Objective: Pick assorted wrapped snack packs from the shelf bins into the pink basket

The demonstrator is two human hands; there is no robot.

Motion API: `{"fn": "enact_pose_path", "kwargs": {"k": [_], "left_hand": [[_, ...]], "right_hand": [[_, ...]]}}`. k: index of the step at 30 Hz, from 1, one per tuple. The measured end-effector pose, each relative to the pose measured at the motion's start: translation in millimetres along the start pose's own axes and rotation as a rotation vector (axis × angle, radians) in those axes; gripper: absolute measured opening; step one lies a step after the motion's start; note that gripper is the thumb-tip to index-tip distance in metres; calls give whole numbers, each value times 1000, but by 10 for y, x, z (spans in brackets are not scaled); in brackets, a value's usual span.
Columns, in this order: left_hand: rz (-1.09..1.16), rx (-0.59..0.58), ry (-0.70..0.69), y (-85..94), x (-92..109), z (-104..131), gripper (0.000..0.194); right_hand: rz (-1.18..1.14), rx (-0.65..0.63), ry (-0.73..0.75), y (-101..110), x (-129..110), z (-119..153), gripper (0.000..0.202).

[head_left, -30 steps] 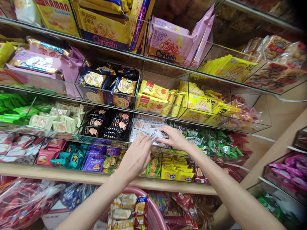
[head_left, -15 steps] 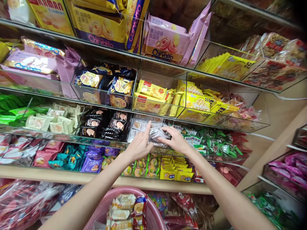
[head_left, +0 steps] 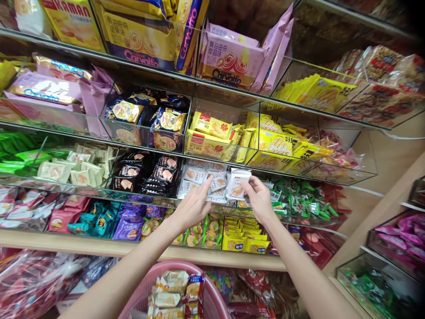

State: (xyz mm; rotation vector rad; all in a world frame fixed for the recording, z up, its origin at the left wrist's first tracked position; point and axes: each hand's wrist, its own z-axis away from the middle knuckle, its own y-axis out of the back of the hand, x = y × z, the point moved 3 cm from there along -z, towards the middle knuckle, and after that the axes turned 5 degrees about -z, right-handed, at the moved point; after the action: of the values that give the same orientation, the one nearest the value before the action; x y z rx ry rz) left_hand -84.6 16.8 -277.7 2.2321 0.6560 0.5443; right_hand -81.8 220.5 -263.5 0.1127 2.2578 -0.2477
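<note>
My right hand (head_left: 260, 199) pinches a small bundle of white snack packets (head_left: 237, 184) between thumb and fingers, tilted up at the right side of the white packets' compartment. My left hand (head_left: 195, 204) reaches over the compartment's front edge, index finger stretched out and its tip at the white packets in the bin (head_left: 217, 181). Nothing shows in its grasp, though its lower fingers are partly hidden. Black snack packets (head_left: 164, 170) fill the bin to the left. Green-and-white packets (head_left: 277, 197) lie just behind and right of my right hand.
Clear-fronted shelves hold rows of wrapped snacks, with yellow packets (head_left: 212, 133) directly above my hands. Below the wooden shelf edge (head_left: 133, 249) stands a pink basket (head_left: 217, 290) containing wrapped snacks (head_left: 171, 288). More bins (head_left: 375, 274) stand at the right.
The right hand has moved slightly right, bringing the white packets away from the left hand and turning their printed face up. The left hand has stayed nearly in place.
</note>
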Motion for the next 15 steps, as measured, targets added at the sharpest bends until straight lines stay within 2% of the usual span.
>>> {"fn": "enact_pose_path", "kwargs": {"k": [4, 7, 10, 15], "left_hand": [[-2, 18, -10, 62, 62, 19, 65], [131, 112, 54, 139, 206, 172, 58], [395, 187, 253, 134, 372, 531, 48], [630, 71, 626, -95, 489, 1309, 43]], "right_hand": [[-354, 111, -245, -9, -62, 325, 37], [-568, 145, -498, -88, -84, 715, 38], [-749, 149, -755, -232, -8, 1189, 37], [-954, 192, -1008, -527, 260, 1883, 38]]}}
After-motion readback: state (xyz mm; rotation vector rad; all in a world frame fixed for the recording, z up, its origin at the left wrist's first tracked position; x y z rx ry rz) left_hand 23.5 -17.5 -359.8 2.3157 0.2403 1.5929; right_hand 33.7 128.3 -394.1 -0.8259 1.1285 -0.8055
